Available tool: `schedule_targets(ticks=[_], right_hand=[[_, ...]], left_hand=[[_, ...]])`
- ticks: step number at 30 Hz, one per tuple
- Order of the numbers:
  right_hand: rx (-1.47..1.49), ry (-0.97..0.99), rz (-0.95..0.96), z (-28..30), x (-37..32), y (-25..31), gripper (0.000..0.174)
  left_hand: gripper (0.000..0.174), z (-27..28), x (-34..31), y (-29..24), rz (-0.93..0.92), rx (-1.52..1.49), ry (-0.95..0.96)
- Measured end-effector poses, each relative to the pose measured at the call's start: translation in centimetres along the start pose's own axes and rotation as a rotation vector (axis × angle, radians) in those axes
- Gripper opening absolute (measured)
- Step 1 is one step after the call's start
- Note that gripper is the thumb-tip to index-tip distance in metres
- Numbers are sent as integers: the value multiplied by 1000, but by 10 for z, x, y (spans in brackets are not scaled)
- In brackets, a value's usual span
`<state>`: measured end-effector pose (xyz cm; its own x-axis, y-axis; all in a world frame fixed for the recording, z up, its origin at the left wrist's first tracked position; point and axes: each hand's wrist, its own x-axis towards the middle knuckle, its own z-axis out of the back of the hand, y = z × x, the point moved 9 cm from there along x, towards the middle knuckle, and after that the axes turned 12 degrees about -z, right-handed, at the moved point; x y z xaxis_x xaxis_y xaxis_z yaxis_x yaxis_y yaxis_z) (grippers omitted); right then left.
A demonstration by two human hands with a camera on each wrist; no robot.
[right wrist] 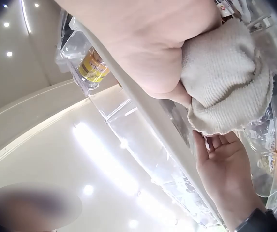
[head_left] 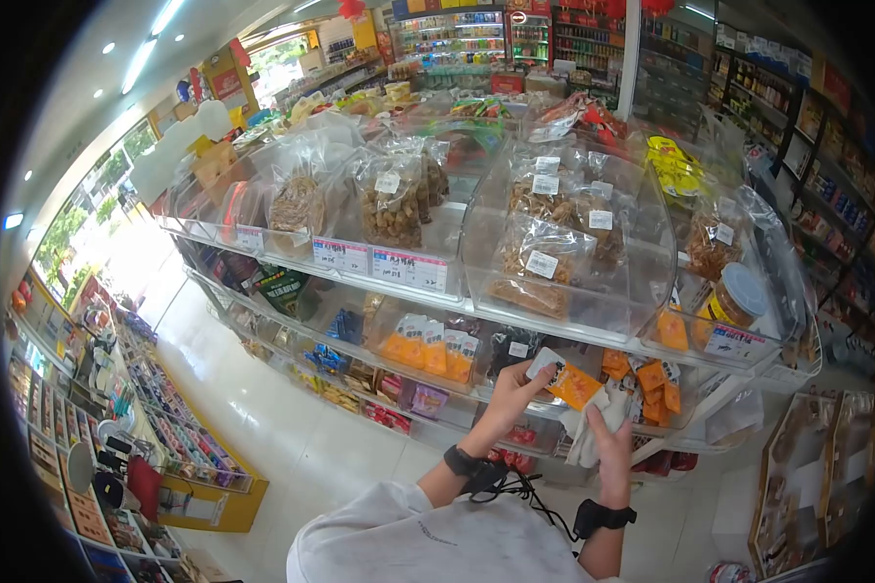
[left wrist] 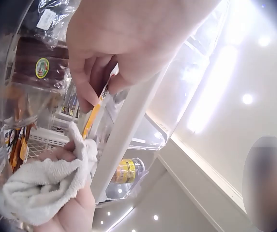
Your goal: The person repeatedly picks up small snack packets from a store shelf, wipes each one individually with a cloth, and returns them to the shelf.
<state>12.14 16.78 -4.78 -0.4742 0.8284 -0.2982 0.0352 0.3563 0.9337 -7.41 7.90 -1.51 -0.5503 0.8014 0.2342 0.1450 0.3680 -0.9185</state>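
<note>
My left hand [head_left: 517,396] pinches one end of a flat orange-and-white snack packet [head_left: 576,387] between thumb and fingers. In the left wrist view the packet [left wrist: 93,119] appears nearly edge-on below the fingertips. A white ribbed cloth [right wrist: 225,79] is gripped by my right hand [head_left: 610,445], bunched and hanging down in folds. In the left wrist view, the cloth [left wrist: 46,186] overlaps the packet's lower end. Just beyond both hands, a clear bin of loose orange packets [head_left: 659,396] sits on the lower shelf.
Above the hands runs a shelf with clear bins of bagged dried goods [head_left: 542,260] and a blue-lidded jar [head_left: 734,296]. More orange packets [head_left: 428,348] stand in a lower bin to the left. Floor [head_left: 301,447] lies between this stand and the left-hand display [head_left: 165,418].
</note>
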Motion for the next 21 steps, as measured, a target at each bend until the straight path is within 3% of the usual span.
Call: schedule_targets(ticks=[3,5,7,9,11,17,21], right_hand=[[160,-160,74,27,4,11,55],[340,-292,92,52,7,16,61],[177,-316,89,42,2,29,60],[-90,-189,52,11,-2,29,50],[-324,120,-121,-26,-3,5,43],[-278,134,-124,-45,-14,4,34],[-303,132,-104,-31,-14,1,34]], left_hand=[[39,24,2,-6,-89,94,-97],[39,31,4,9,-53,75,-36],[38,10,-1,3,51,188,168],[34,-13,-8,-7,61,196,225],[33,-21,-10,-1,37,203,202],[34,-3,-14,-1,211,264,171],[34,54,13,-20,-36,87,-199]])
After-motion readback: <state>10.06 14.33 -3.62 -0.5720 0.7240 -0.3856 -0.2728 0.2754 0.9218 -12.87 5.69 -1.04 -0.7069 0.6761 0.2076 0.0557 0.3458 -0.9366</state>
